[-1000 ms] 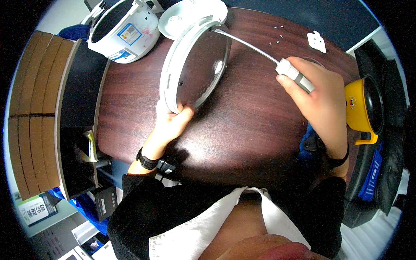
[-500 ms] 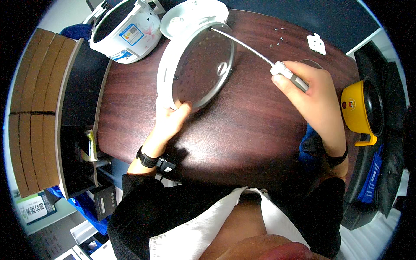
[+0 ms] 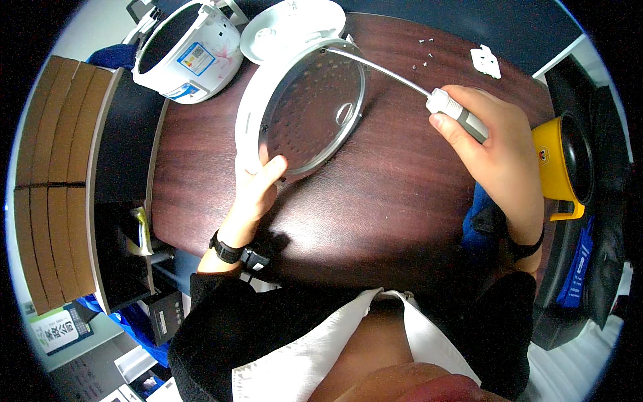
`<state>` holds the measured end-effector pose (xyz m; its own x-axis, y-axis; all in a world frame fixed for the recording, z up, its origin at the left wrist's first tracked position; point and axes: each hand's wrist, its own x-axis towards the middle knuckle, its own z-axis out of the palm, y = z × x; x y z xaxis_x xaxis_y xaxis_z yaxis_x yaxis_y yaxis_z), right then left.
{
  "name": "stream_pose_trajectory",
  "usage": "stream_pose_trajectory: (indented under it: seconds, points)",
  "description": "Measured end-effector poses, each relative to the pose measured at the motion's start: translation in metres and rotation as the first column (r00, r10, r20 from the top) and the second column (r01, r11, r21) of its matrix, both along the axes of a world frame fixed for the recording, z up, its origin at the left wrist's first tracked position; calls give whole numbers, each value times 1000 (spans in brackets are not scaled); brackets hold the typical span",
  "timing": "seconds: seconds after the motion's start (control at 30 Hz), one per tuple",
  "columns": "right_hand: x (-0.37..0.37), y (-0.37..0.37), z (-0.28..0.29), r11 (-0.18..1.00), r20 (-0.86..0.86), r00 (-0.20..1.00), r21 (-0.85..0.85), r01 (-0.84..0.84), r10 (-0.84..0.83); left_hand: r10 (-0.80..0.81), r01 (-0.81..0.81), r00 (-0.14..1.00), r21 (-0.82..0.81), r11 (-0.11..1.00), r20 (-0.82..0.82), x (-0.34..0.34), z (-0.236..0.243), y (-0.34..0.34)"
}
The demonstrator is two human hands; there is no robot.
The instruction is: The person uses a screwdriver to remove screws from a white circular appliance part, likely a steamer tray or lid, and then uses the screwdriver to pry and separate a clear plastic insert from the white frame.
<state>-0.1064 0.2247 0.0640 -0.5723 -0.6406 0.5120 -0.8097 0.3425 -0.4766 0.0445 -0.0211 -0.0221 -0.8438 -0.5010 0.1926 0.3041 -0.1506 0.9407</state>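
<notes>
My left hand (image 3: 258, 187) grips the lower edge of a round white rice cooker lid (image 3: 249, 114), with the thumb on its inner side. The lid is held tilted above the table, showing a dotted, shiny inner plate (image 3: 301, 100) with a small oval ring. A screwdriver (image 3: 392, 75) with a white and grey handle is held in my right hand (image 3: 502, 144), fingers wrapped round the handle. Its long thin shaft slants up to the left, the tip at the lid's upper rim. Whether the tip sits in a screw is too small to tell.
The white rice cooker body (image 3: 228, 63) stands at the far left, beside a round white cover (image 3: 328, 17). Several small screws (image 3: 424, 55) and a white plastic piece (image 3: 485, 61) lie at the far right. A yellow pot (image 3: 552, 157) is right; stacked brown boxes (image 3: 53, 127) are left.
The lid has turned slightly, so its dotted inner plate shows more clearly. My right hand and the screwdriver handle have shifted a little to the right; the tip stays at the upper rim.
</notes>
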Motion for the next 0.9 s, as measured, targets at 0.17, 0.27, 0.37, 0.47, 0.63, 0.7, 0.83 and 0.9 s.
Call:
stream_pose_trajectory:
  seconds: [0.17, 0.27, 0.37, 0.47, 0.63, 0.7, 0.83, 0.9]
  points:
    - [-4, 4, 1, 999, 8, 1000, 33, -12, 12, 15, -6, 998, -153, 988, 58, 5, -1, -17]
    - [0, 4, -2, 999, -14, 1000, 40, -14, 15, 69, -61, 997, -154, 986, 44, 2, 4, -8]
    - [1, 5, -2, 1000, -42, 999, 30, -4, 5, 77, -71, 997, -194, 978, 26, 1, -1, -13]
    - [1, 6, 2, 998, -21, 1000, 65, 6, -5, 29, -27, 1000, -243, 970, 5, 1, -4, -19]
    - [1, 5, 1, 998, -24, 1000, 58, -1, 2, 19, -23, 1000, -204, 979, -19, 1, -7, -20]
    - [1, 4, -1, 1000, -53, 999, 30, -2, 4, 11, -18, 999, -233, 972, -31, 1, -7, -20]
    - [5, 6, -1, 999, -62, 998, 43, -5, 7, 6, -12, 1000, -305, 952, -20, 2, -10, -22]
    - [8, 4, -1, 999, -47, 999, 45, -14, 17, -13, 10, 1000, -328, 945, -8, 4, -10, -25]
